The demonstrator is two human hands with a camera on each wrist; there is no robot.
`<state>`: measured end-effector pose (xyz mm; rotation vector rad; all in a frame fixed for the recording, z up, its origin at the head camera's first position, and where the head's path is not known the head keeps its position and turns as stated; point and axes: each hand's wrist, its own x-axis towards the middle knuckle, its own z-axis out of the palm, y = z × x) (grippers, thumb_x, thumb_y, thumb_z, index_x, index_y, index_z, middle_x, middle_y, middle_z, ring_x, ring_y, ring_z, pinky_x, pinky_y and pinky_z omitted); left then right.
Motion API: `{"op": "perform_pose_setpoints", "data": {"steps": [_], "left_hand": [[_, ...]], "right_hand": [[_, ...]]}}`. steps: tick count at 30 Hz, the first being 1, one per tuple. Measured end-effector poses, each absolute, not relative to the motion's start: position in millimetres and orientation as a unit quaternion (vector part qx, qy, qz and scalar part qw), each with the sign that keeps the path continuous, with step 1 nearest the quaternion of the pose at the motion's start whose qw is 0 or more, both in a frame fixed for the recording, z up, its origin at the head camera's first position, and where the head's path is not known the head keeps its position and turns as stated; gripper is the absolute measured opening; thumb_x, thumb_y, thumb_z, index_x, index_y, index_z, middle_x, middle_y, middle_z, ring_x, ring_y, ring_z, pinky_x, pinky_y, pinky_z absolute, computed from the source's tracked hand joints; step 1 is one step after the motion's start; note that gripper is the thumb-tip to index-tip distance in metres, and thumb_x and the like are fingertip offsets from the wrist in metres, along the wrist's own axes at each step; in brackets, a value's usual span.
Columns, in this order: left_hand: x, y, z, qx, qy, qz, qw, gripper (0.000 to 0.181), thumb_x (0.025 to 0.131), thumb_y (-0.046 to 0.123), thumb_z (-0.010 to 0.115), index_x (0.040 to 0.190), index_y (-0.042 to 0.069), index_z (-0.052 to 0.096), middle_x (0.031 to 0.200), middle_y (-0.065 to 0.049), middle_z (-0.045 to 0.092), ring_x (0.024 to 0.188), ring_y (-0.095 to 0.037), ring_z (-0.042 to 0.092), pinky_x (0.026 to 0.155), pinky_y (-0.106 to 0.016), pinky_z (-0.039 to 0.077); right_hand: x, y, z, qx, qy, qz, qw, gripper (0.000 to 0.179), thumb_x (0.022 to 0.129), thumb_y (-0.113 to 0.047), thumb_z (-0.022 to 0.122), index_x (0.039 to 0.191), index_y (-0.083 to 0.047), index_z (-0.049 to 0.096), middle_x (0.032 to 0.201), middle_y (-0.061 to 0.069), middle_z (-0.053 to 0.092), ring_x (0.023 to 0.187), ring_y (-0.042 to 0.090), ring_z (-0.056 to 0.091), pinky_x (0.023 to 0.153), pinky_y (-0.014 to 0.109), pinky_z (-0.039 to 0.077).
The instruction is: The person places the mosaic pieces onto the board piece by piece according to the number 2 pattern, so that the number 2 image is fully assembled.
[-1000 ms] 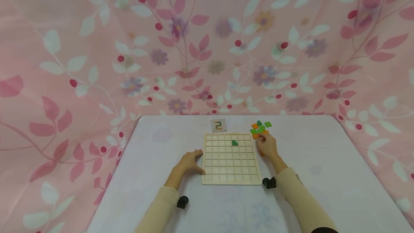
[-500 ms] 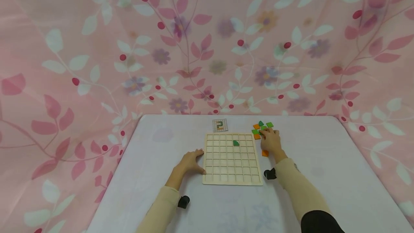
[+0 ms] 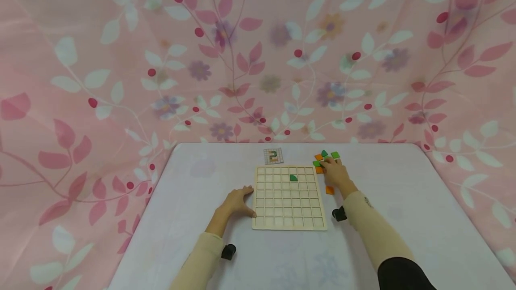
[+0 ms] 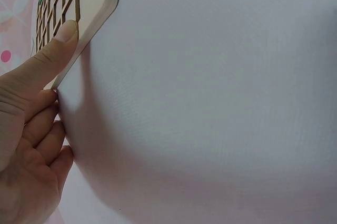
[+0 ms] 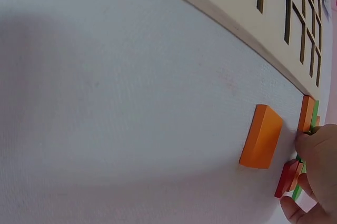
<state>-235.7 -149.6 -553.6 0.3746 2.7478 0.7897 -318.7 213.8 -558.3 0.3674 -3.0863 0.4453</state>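
A square wooden grid board [image 3: 278,211] lies on the table, with one dark green quarter-round tile [image 3: 293,177] in an upper cell. At its left edge rests my left hand [image 3: 237,202], thumb and fingers spread apart along the side. The left wrist view shows that thumb [image 4: 60,37] on the board's rim. My right hand [image 3: 336,176] reaches into the loose tiles by the board's upper right corner, fingers bent down among them. I cannot tell whether it pinches a tile. An orange tile [image 5: 262,137] lies alone below this hand; a red tile [image 5: 287,179] is close to its fingers.
A small patterned card [image 3: 273,156] with a coloured figure on a grid lies behind the board. Green tiles [image 3: 335,155] and orange tiles [image 3: 319,170] are scattered around the right hand. A pink floral cloth [image 3: 258,57] hangs behind the white table [image 3: 201,164].
My right hand has moved slightly up and right among the tiles, and the lone orange tile beneath it has come into fuller view. My left hand has stayed at the board's edge.
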Motion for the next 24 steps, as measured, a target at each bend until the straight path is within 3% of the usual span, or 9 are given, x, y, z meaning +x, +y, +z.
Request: {"op": "perform_pose_setpoints", "data": {"steps": [9,17,21,24], "left_hand": [[-237.4,-150.0,-553.8,0.124,0.945,0.271,0.133,0.088,0.057,0.027,0.090,0.134,0.004,0.052,0.142,-0.012,0.045,0.132,-0.036,0.038,0.110,-0.050,0.030],[-235.9,-150.3,-552.2,0.127,0.944,0.273,0.132,0.088,0.058,0.026,0.090,0.133,0.003,0.052,0.142,-0.013,0.045,0.132,-0.036,0.038,0.110,-0.051,0.030],[-236.5,-149.3,-553.0,0.133,0.945,0.268,0.130,0.087,0.058,0.027,0.089,0.133,0.003,0.052,0.142,-0.014,0.045,0.132,-0.037,0.039,0.109,-0.052,0.030],[-237.7,-149.5,-554.3,0.129,0.943,0.275,0.133,0.088,0.057,0.026,0.090,0.133,0.002,0.052,0.142,-0.014,0.045,0.132,-0.037,0.038,0.110,-0.053,0.028]], "right_hand": [[-320.1,213.9,-556.4,0.086,-0.985,0.147,-0.035,0.040,0.096,-0.012,0.046,0.135,-0.003,0.049,0.131,0.027,0.040,0.118,0.049,0.035,0.090,0.060,0.042],[-322.5,211.7,-557.3,0.039,-0.985,0.156,-0.068,0.045,0.096,-0.016,0.044,0.136,0.004,0.040,0.134,0.032,0.030,0.123,0.052,0.026,0.094,0.065,0.034],[-321.9,213.3,-561.6,0.031,-0.987,0.143,-0.063,0.045,0.096,-0.015,0.044,0.135,0.008,0.039,0.134,0.033,0.033,0.123,0.052,0.028,0.097,0.066,0.032],[-322.1,216.6,-562.3,0.035,-0.987,0.150,-0.045,0.040,0.092,-0.012,0.046,0.125,0.010,0.049,0.123,0.034,0.044,0.114,0.051,0.039,0.093,0.064,0.036]]}}
